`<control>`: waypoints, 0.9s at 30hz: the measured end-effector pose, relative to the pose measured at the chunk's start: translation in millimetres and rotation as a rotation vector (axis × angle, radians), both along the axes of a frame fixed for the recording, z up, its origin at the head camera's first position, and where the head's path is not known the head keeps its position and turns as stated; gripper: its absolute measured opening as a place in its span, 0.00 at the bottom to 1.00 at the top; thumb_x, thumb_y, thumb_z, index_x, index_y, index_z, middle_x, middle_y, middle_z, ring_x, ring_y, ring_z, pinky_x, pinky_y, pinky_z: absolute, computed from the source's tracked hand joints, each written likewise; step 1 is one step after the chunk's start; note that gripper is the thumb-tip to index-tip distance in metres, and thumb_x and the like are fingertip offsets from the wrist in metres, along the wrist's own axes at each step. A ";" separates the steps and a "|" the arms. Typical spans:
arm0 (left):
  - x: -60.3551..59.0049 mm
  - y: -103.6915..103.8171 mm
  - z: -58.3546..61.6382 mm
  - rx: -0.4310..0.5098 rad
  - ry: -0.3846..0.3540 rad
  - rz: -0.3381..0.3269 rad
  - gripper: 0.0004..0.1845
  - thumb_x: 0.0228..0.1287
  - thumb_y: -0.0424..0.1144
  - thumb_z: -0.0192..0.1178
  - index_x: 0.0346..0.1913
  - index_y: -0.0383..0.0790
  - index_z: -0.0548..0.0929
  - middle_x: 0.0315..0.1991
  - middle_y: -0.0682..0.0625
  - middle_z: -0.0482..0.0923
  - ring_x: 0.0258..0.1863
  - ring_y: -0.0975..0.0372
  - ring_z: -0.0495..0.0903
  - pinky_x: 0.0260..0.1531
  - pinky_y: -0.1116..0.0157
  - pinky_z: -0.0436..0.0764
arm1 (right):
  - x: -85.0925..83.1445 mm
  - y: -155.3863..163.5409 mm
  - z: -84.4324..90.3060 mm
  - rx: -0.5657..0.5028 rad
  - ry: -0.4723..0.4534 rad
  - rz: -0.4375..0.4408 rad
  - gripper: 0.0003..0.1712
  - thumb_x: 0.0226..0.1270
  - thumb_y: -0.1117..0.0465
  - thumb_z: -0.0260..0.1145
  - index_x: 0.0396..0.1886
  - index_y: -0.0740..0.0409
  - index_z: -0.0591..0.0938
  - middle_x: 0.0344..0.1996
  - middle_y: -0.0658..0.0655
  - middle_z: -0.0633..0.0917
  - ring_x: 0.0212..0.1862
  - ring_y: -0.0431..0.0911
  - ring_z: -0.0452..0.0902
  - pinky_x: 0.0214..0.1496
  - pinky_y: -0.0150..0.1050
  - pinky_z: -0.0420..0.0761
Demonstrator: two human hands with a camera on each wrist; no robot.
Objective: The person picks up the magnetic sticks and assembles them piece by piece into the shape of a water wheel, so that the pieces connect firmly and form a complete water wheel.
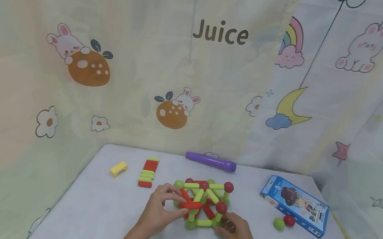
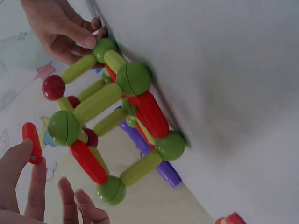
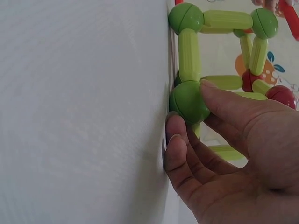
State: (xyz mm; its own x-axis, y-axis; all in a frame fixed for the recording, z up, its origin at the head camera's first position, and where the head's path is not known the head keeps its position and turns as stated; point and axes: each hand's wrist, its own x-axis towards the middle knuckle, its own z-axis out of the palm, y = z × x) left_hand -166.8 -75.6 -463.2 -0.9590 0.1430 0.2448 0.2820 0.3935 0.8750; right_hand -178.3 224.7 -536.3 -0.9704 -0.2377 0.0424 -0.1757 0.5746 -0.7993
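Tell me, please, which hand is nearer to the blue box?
Right. The right hand rests at the rod-and-ball frame's near right corner, on the blue box's side; the left hand holds a red rod across the frame.

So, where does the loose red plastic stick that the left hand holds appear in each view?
Head: red plastic stick at centre bottom, in front of the stick-and-ball frame.
Left wrist: left edge, against the left hand's fingers.
Right wrist: top right corner, partly cut off.
Shared landmark: the frame's green balls.
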 end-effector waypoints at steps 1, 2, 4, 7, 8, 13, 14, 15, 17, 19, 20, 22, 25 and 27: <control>-1.4 4.4 -2.5 -0.003 0.015 -0.002 0.08 0.59 0.43 0.83 0.40 0.52 0.96 0.48 0.58 0.81 0.55 0.58 0.73 0.49 0.58 0.77 | -0.4 -0.4 -0.5 0.001 -0.006 -0.002 0.22 0.64 0.61 0.81 0.55 0.60 0.87 0.44 0.51 0.88 0.37 0.38 0.80 0.41 0.31 0.84; -2.7 8.5 -4.6 -0.006 0.032 0.000 0.08 0.58 0.43 0.83 0.40 0.52 0.96 0.48 0.58 0.81 0.55 0.58 0.72 0.51 0.57 0.78 | -0.5 -0.8 -0.7 0.000 -0.014 -0.007 0.22 0.64 0.60 0.82 0.56 0.60 0.87 0.44 0.51 0.88 0.38 0.38 0.80 0.41 0.31 0.83; -4.8 16.1 -8.1 -0.021 0.066 0.005 0.08 0.57 0.43 0.84 0.38 0.52 0.95 0.48 0.58 0.79 0.55 0.59 0.70 0.52 0.57 0.79 | -0.5 -1.6 -1.0 0.005 -0.017 -0.010 0.22 0.64 0.60 0.82 0.56 0.60 0.87 0.44 0.51 0.88 0.38 0.39 0.81 0.41 0.31 0.83; -7.3 25.5 -11.0 -0.052 0.121 0.015 0.08 0.57 0.40 0.84 0.39 0.50 0.96 0.48 0.55 0.77 0.54 0.59 0.68 0.50 0.58 0.80 | 0.1 -2.1 -0.6 0.003 -0.007 -0.009 0.22 0.64 0.61 0.82 0.56 0.60 0.87 0.43 0.51 0.88 0.37 0.39 0.81 0.40 0.31 0.83; -8.1 28.2 -11.6 -0.064 0.133 0.016 0.08 0.57 0.41 0.84 0.39 0.50 0.96 0.48 0.54 0.76 0.53 0.59 0.67 0.49 0.59 0.80 | 0.4 -2.0 -0.2 0.004 -0.002 -0.008 0.22 0.63 0.61 0.82 0.56 0.60 0.87 0.43 0.51 0.88 0.37 0.39 0.81 0.40 0.32 0.83; -10.7 38.4 -12.9 -0.087 0.156 0.009 0.09 0.57 0.40 0.83 0.40 0.51 0.96 0.46 0.57 0.73 0.52 0.61 0.66 0.46 0.60 0.80 | 0.7 -2.0 1.5 0.015 -0.004 -0.007 0.21 0.64 0.61 0.81 0.55 0.59 0.88 0.42 0.50 0.88 0.37 0.40 0.79 0.40 0.32 0.83; -10.8 39.8 -13.4 -0.088 0.156 0.010 0.09 0.58 0.40 0.83 0.41 0.51 0.96 0.45 0.58 0.73 0.52 0.61 0.67 0.47 0.61 0.80 | 0.6 -2.2 1.5 0.019 -0.009 -0.008 0.21 0.64 0.61 0.81 0.55 0.58 0.88 0.42 0.49 0.87 0.37 0.40 0.79 0.40 0.31 0.82; -10.8 41.1 -13.8 -0.085 0.155 0.010 0.09 0.58 0.39 0.83 0.41 0.51 0.96 0.45 0.59 0.73 0.52 0.61 0.67 0.47 0.61 0.80 | 0.7 -2.4 2.0 0.021 -0.013 -0.009 0.21 0.65 0.61 0.81 0.56 0.58 0.88 0.42 0.49 0.87 0.37 0.40 0.79 0.40 0.31 0.82; -10.9 43.5 -15.1 -0.074 0.161 0.012 0.09 0.58 0.38 0.83 0.41 0.50 0.96 0.45 0.61 0.75 0.52 0.61 0.69 0.49 0.62 0.79 | 0.8 -2.5 2.6 0.020 -0.016 -0.010 0.21 0.65 0.61 0.81 0.56 0.58 0.87 0.42 0.49 0.87 0.37 0.41 0.79 0.40 0.32 0.82; -10.9 46.0 -16.6 -0.060 0.169 0.020 0.09 0.59 0.38 0.82 0.42 0.50 0.96 0.45 0.63 0.79 0.52 0.62 0.70 0.51 0.61 0.79 | 1.1 -2.4 2.9 0.016 -0.013 -0.009 0.22 0.65 0.60 0.81 0.57 0.59 0.87 0.42 0.49 0.88 0.37 0.41 0.79 0.40 0.32 0.82; -11.0 47.2 -17.5 -0.052 0.174 0.025 0.09 0.59 0.37 0.82 0.42 0.51 0.96 0.45 0.64 0.81 0.52 0.63 0.71 0.51 0.61 0.78 | 1.3 -2.4 3.4 0.014 -0.009 -0.008 0.22 0.65 0.60 0.81 0.57 0.59 0.87 0.43 0.50 0.88 0.37 0.41 0.79 0.40 0.32 0.83; -11.0 49.5 -18.8 -0.032 0.184 0.035 0.10 0.59 0.36 0.82 0.42 0.52 0.96 0.45 0.65 0.86 0.50 0.64 0.73 0.51 0.60 0.76 | 1.7 -2.1 3.6 0.011 -0.004 -0.004 0.22 0.65 0.60 0.81 0.57 0.59 0.87 0.43 0.50 0.88 0.37 0.40 0.79 0.41 0.32 0.83; -11.3 52.5 -19.5 -0.012 0.202 0.049 0.11 0.58 0.36 0.83 0.42 0.55 0.96 0.43 0.66 0.89 0.46 0.65 0.73 0.48 0.58 0.70 | 1.8 -1.7 4.2 0.006 0.003 0.003 0.22 0.65 0.61 0.81 0.56 0.59 0.87 0.43 0.50 0.88 0.37 0.40 0.79 0.41 0.32 0.83; -11.2 54.0 -19.0 -0.011 0.206 0.056 0.11 0.58 0.38 0.83 0.42 0.56 0.95 0.41 0.67 0.90 0.44 0.65 0.72 0.47 0.58 0.66 | 1.7 -1.1 4.1 0.003 0.008 0.009 0.21 0.64 0.61 0.82 0.56 0.58 0.88 0.42 0.50 0.88 0.37 0.40 0.79 0.41 0.32 0.83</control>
State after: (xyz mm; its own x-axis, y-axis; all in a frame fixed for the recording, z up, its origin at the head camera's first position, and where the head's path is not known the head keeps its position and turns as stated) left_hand -178.1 -21.6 -482.2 -0.8951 0.0951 0.4355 0.4324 0.4227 0.7964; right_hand -176.5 223.6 -532.2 -0.9677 -0.2470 0.0495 -0.1877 0.5755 -0.7960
